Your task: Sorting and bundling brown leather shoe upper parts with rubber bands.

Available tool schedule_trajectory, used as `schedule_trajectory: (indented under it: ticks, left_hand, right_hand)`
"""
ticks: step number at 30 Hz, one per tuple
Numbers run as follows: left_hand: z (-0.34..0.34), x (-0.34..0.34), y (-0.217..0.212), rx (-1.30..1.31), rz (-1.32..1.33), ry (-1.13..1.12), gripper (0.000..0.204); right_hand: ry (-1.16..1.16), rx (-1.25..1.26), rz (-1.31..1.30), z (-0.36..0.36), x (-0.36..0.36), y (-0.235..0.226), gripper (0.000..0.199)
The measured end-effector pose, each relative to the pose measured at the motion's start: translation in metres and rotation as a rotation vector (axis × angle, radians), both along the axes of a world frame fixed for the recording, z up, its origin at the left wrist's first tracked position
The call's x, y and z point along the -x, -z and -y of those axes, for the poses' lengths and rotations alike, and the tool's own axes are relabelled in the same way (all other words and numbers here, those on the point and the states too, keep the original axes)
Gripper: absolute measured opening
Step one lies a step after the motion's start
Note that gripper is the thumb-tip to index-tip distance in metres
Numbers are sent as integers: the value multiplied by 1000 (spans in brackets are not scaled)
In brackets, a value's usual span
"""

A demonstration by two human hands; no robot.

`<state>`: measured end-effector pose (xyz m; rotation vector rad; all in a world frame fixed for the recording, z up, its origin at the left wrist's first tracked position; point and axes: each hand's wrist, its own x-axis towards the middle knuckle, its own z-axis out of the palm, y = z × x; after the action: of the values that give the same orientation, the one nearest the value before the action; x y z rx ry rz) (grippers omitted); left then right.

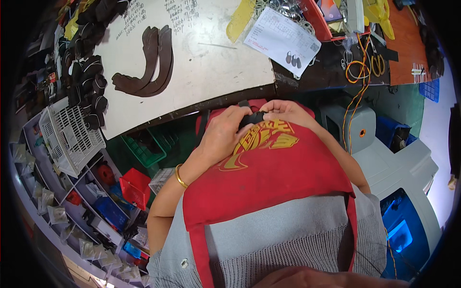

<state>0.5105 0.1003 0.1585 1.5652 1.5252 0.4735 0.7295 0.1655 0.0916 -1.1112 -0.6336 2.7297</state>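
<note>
Over my lap, both hands meet at a small dark piece of material (253, 118), black and partly covered by my fingers, so its full shape cannot be made out. My left hand (224, 129), a gold bangle on its wrist, is closed on the piece's left side. The fingertips of my right hand (287, 113) pinch its right end. Below them spreads a red apron (269, 182) with a yellow print. Beyond my left hand, two stacks of curved dark brown cut pieces (165, 55) lie on the white tabletop (206, 67).
Bundled dark pieces (89, 86) line the table's left edge, above a white basket (72, 137). A printed sheet (283, 41) lies at the far right beside a red box (324, 19) and scissors (378, 64). Orange cords (354, 103) hang near a grey machine (357, 120).
</note>
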Motion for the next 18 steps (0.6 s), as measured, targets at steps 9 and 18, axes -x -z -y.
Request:
schedule_trajectory:
  ticks: [9, 18]
  left_hand:
    - [39, 75, -31, 202, 906, -1128, 25]
    - [324, 140, 17, 1041, 639, -1077, 22]
  right_hand:
    - [301, -52, 251, 9, -2, -42, 18]
    - [731, -467, -770, -11, -60, -169, 16]
